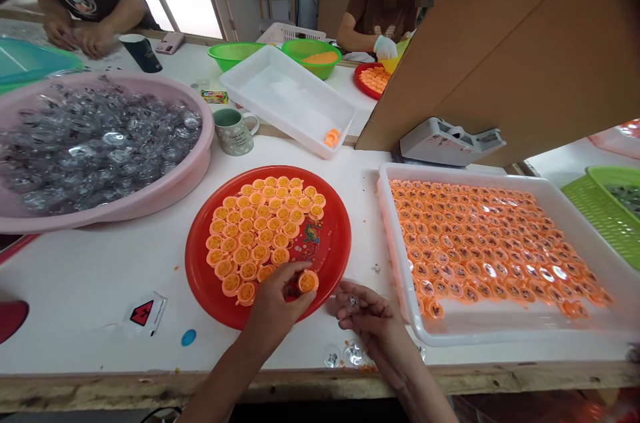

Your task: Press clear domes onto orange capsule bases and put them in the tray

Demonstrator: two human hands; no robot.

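Between the thumb and fingers of my left hand (pixel 277 300) is a small round orange cup (pixel 308 281), held over the right front part of a red tray (pixel 333 236). Many similar orange cups with yellow-orange bits inside stand in rows on that tray. My right hand (pixel 373 320), just right of the tray's rim, pinches a clear plastic dome lid (pixel 353 304) with a dark print. Below it, a few more clear lids (pixel 332 356) lie near the table's front edge. To the right, a white bin (pixel 400 263) holds rows of orange cups with clear printed lids on.
A pink basin (pixel 200 170) full of clear lids stands left. Behind the red tray are a green mug (pixel 234 133) and a tilted white bin (pixel 290 100). A tape dispenser (pixel 450 143) stands before a cardboard panel (pixel 480 43). Two people work across the table.
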